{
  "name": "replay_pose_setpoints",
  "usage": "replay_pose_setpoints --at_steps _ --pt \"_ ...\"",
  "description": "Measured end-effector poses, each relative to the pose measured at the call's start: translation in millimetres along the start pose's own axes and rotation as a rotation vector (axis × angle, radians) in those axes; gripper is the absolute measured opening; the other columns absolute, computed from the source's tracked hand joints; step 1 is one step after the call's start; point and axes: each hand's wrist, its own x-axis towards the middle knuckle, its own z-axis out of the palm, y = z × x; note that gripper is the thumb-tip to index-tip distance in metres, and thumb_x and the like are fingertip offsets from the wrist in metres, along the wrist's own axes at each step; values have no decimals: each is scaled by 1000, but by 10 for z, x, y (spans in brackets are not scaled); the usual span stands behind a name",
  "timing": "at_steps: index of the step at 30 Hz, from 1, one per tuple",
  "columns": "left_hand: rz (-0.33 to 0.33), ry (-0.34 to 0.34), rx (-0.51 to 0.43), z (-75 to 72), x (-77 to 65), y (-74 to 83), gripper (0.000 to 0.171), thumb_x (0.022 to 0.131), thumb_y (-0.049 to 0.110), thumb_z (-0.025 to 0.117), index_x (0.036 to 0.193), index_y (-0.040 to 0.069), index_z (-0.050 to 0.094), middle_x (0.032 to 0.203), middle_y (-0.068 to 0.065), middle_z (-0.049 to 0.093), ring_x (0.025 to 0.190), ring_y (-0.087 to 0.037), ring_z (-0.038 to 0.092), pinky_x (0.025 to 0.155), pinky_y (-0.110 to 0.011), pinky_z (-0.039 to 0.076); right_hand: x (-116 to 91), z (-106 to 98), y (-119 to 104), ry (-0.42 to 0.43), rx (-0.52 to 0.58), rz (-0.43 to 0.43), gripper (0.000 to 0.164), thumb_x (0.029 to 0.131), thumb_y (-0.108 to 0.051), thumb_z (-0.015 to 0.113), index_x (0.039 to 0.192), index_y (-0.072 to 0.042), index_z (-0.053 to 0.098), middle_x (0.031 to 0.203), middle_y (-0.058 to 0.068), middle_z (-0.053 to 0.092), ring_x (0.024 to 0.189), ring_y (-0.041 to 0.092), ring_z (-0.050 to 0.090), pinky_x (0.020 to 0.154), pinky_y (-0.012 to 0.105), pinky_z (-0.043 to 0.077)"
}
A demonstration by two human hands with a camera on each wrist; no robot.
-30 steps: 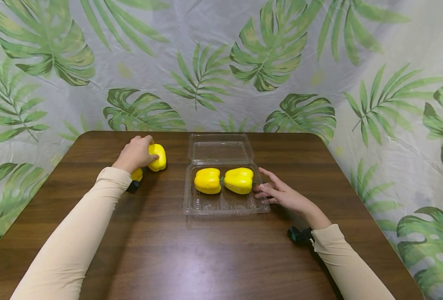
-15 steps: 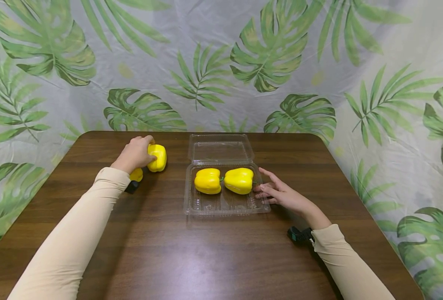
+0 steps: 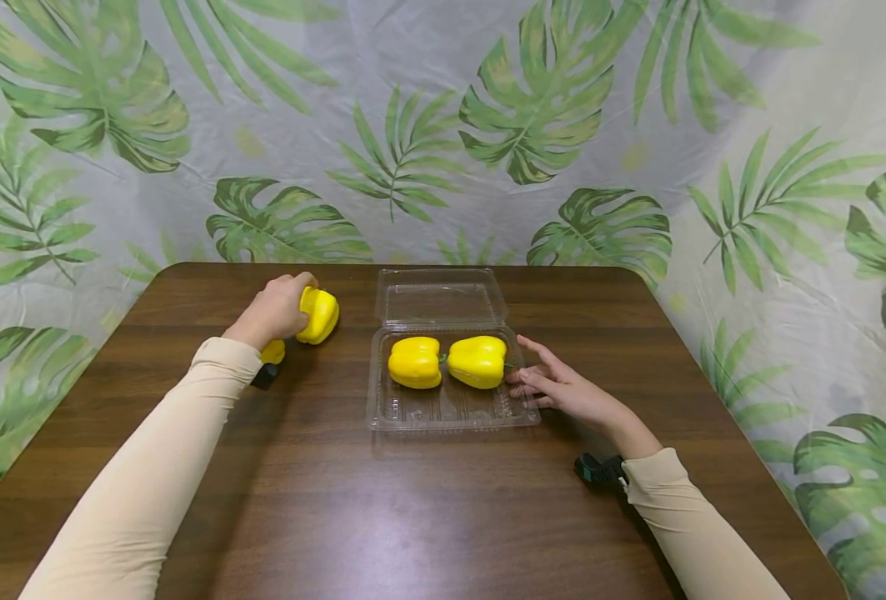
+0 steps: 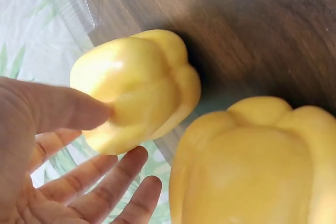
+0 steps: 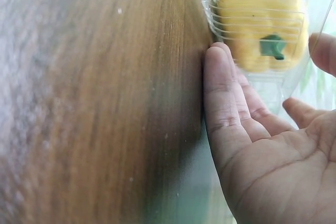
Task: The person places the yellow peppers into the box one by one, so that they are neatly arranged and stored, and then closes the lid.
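At the table's left, my left hand [image 3: 273,310] grips a yellow bell pepper [image 3: 318,317]. In the left wrist view its thumb [image 4: 79,109] presses on that pepper's side, with the fingers around the far side. A second yellow bell pepper [image 4: 247,166] lies close by; in the head view the left wrist mostly hides it. Two more yellow bell peppers [image 3: 415,362] with green stems lie in the open clear plastic clamshell container [image 3: 443,419] at the middle. My right hand [image 3: 566,385] rests beside the container's right wall, its fingers loosely extended against it.
The container's clear lid [image 3: 441,298] lies folded back toward the table's far edge. A dark brown wooden table [image 3: 382,517] fills the lower view. Behind it hangs a leaf-patterned cloth [image 3: 412,125]. Black wrist devices [image 3: 598,468] show under both wrists.
The pepper in my left hand has tilted and shifted slightly to the right, along with the hand. My right hand, the container and the peppers in it stay in place.
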Motion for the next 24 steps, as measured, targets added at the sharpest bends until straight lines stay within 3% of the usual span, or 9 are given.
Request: replay_pose_setpoints --at_steps 6,13,18,24 --pt "-50 24 -58 58 -3 6 58 103 21 60 154 -3 44 141 -36 52 119 -50 56 104 -64 49 1 -1 11 -3 -3 -5 71 118 -28 41 174 -21 -1 155 38 48 138 51 59 108 51 57" --pt "-144 75 -157 110 -39 65 79 105 44 64 160 -3 34 149 -39 46 129 -54 51 108 -65 46 -6 1 4 -1 -2 0 71 118 -28 41 174 -21 -1 155 38 48 138 51 59 108 50 57" --pt "-203 121 -232 174 -73 133 89 99 47 71 159 -5 32 149 -39 45 131 -53 50 112 -65 46 -9 3 1 -3 3 0 71 118 -28 41 174 -21 -2 156 38 47 138 51 59 109 51 57" --pt "-245 162 -246 215 -77 206 92 95 44 78 154 -9 32 142 -40 50 128 -55 55 110 -65 48 -4 2 7 -3 1 -6 70 118 -28 41 174 -21 -1 155 38 48 138 51 59 109 52 57"
